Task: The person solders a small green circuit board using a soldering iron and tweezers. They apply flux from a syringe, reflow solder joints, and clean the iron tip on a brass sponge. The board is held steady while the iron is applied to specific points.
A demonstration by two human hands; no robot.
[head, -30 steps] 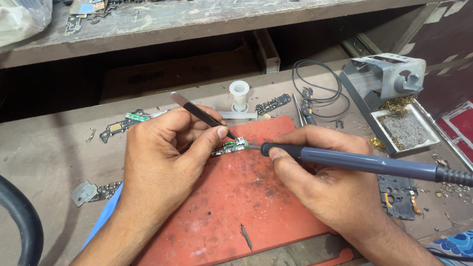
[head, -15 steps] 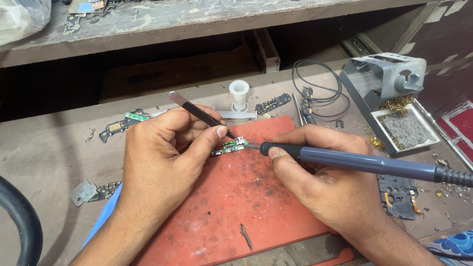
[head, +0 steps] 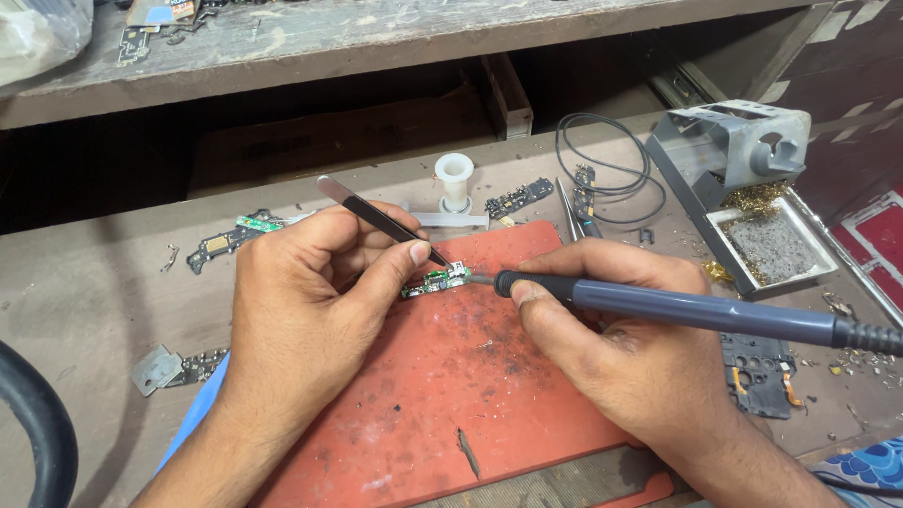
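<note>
Soldering a small circuit board (head: 435, 280) on a red mat (head: 470, 395).
Left hand (head: 301, 310) grips black tweezers (head: 381, 220) pinning the board; right hand (head: 621, 348) grips a blue soldering iron (head: 677, 310), tip touching the board.

I am at a small electronics repair workshop. My worn wooden bench (head: 85, 310) carries a stained red work mat (head: 470, 376), loose phone circuit boards (head: 221, 243), a soldering iron stand (head: 743, 150) with brass wool, a white solder spool (head: 454, 181) and scattered metal scraps.
</note>
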